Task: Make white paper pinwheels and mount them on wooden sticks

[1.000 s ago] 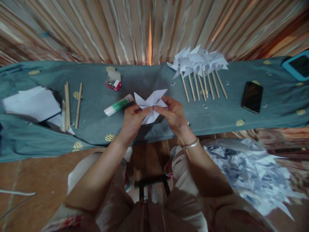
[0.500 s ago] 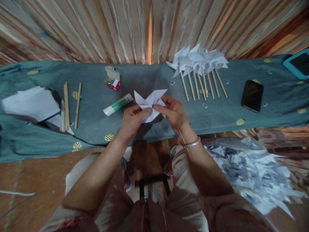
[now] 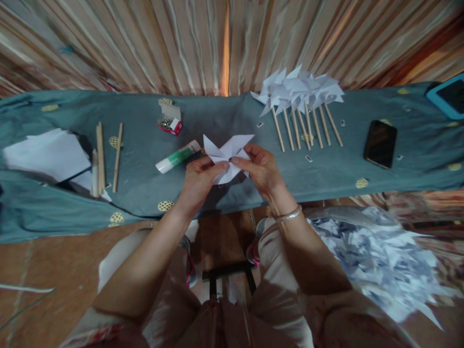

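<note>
A white paper pinwheel (image 3: 232, 146) is held between both hands above the near part of the table, its pointed blades folded in to the centre. My left hand (image 3: 201, 179) pinches its left side, thumb tip close to the centre. My right hand (image 3: 263, 169) grips its right side, thumb pressing beside the small dark pin at the middle. The fingers beneath the paper are mostly hidden. Left of the pinwheel lies a white and green glue stick (image 3: 178, 156). Behind that, a small open red and white box (image 3: 170, 120) contains shiny metal pins.
Finished pinwheels on sticks (image 3: 299, 92) lie at the back right, near a black phone (image 3: 380, 144). Loose wooden sticks (image 3: 118, 157) and white paper sheets (image 3: 47, 154) are on the left. A heap of folded paper (image 3: 377, 256) fills a bag at lower right.
The pinwheel has tilted slightly in my hands and its upper blades have shifted a little. Both hands keep their hold in nearly the same place.
</note>
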`<state>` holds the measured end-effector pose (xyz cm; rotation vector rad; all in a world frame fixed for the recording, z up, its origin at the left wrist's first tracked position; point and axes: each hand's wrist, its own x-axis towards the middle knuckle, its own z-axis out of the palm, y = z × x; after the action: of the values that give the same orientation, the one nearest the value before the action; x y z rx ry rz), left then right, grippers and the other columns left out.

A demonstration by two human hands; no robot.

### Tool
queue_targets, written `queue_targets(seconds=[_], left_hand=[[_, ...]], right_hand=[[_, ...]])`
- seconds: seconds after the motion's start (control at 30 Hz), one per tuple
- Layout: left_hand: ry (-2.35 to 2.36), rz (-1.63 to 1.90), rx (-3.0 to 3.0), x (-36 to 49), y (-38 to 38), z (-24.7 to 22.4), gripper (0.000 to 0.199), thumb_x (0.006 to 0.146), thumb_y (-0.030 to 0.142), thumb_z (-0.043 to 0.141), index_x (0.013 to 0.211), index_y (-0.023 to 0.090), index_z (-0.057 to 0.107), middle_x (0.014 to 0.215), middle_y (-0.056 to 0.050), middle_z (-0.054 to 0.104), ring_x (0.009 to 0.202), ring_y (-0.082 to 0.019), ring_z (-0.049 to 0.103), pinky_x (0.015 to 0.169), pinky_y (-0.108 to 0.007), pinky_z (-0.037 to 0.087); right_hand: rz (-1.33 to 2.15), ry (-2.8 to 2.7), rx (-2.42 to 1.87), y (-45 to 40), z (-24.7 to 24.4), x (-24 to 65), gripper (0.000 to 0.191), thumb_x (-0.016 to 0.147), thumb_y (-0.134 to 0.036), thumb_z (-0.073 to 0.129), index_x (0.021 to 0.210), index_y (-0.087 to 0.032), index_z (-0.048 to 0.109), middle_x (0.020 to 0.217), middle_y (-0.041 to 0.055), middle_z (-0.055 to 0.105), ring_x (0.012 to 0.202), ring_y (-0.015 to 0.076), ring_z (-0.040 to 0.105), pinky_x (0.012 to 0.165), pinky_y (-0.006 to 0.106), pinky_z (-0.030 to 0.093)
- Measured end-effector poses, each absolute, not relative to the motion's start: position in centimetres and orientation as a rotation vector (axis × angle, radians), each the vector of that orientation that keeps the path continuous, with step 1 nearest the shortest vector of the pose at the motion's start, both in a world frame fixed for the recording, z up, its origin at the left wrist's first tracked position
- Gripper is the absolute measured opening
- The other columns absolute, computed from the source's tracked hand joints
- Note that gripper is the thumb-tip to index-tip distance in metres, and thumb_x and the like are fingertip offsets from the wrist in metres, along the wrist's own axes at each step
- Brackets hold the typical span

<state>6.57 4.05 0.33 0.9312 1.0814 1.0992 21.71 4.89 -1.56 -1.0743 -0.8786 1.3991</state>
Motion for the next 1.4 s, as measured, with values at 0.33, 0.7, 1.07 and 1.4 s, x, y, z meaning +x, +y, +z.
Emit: queue_targets(seconds=[0.33, 0.7, 1.07, 1.4], left_hand=[[1.089, 1.115, 0.958, 6.6, 4.0, 0.1, 0.023, 0.063, 0.032, 0.084, 0.080, 0.019, 0.077, 0.079, -0.003, 0.076, 0.073, -0.020, 0.069, 0.073, -0.034, 0.056], [1.150, 1.140, 1.020, 5.5, 5.1, 0.0, 0.043, 0.075, 0.060, 0.070, 0.081, 0.018, 0.073, 0.084, -0.008, 0.075, 0.077, -0.020, 0.069, 0.075, -0.032, 0.055], [1.462, 0.767, 2.102, 4.6, 6.6, -2.5, 0.020, 0.083, 0.019, 0.065, 0.101, 0.014, 0.071, 0.102, -0.010, 0.069, 0.091, -0.022, 0.064, 0.086, -0.035, 0.051], [1.286, 0.953, 1.814, 6.3, 6.4, -1.7, 0.018, 0.084, 0.023, 0.061, 0.092, 0.014, 0.075, 0.090, -0.008, 0.069, 0.082, -0.019, 0.062, 0.078, -0.030, 0.049]], right_hand=[[1.396, -0.933, -1.074, 4.8, -1.7, 21.9, 0.044, 0.056, -0.038, 0.090, 0.085, -0.022, 0.061, 0.087, -0.0010, 0.073, 0.078, 0.0177, 0.071, 0.081, 0.037, 0.059], [1.284, -0.894, -1.038, 5.1, -1.1, 23.8, 0.041, 0.057, -0.036, 0.091, 0.085, -0.021, 0.065, 0.086, -0.0006, 0.074, 0.084, 0.0178, 0.070, 0.084, 0.035, 0.057], [1.330, -0.763, -0.918, 4.8, 0.4, 25.8, 0.031, 0.059, -0.030, 0.090, 0.080, -0.025, 0.067, 0.084, -0.0040, 0.076, 0.077, 0.0141, 0.072, 0.079, 0.027, 0.060], [1.206, -0.885, -0.977, 3.7, 0.2, 24.3, 0.038, 0.057, -0.035, 0.091, 0.083, -0.023, 0.066, 0.086, -0.0022, 0.076, 0.078, 0.0142, 0.070, 0.074, 0.027, 0.060]])
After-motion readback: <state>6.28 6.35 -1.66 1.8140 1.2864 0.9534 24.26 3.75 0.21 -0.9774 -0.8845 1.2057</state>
